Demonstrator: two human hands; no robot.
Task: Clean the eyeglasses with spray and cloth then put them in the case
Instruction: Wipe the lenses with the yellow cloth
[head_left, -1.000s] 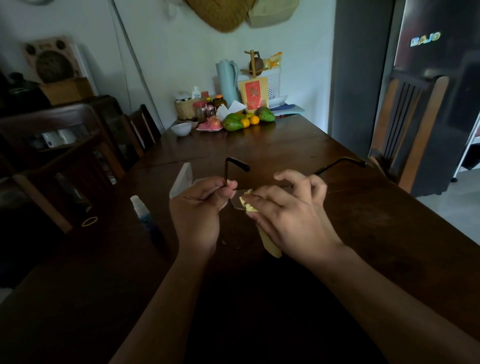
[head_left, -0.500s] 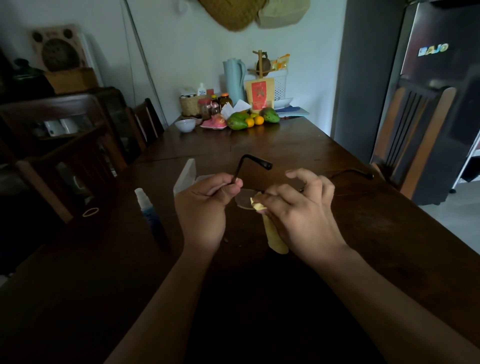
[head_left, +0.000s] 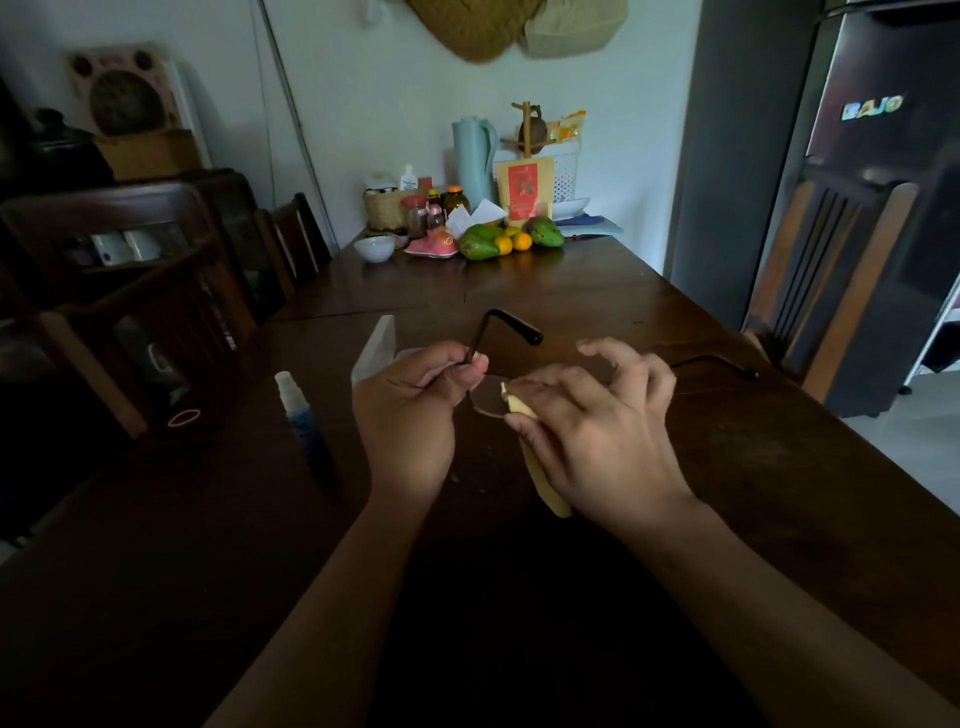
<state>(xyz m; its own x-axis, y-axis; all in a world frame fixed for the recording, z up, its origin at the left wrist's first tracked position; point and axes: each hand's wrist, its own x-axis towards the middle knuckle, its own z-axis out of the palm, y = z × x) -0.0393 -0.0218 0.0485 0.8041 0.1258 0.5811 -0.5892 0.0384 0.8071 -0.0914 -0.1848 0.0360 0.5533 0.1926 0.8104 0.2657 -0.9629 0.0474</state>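
Over the dark wooden table (head_left: 675, 441) I hold thin-framed eyeglasses (head_left: 485, 397) with both temples unfolded. My left hand (head_left: 410, 410) pinches the frame at the left hinge, and the black temple rises above its fingers. My right hand (head_left: 587, 426) pinches a pale yellow cloth (head_left: 540, 467) against a lens, and the cloth's tail hangs below the palm. The other temple sticks out to the right past my fingers. A blue spray bottle (head_left: 304, 426) with a white cap stands left of my hands. Behind my left hand lies an open white case (head_left: 376, 348).
At the table's far end sit fruit (head_left: 488, 241), a small white bowl (head_left: 374, 248), jars and a light blue jug (head_left: 472, 161). Wooden chairs stand on the left and right sides. A rubber band (head_left: 183, 417) lies at the left. A dark fridge (head_left: 883, 182) stands at the right.
The glasses tilted, so the left temple leans further right and the right temple sank lower. My right fingers slid the cloth across the lens.
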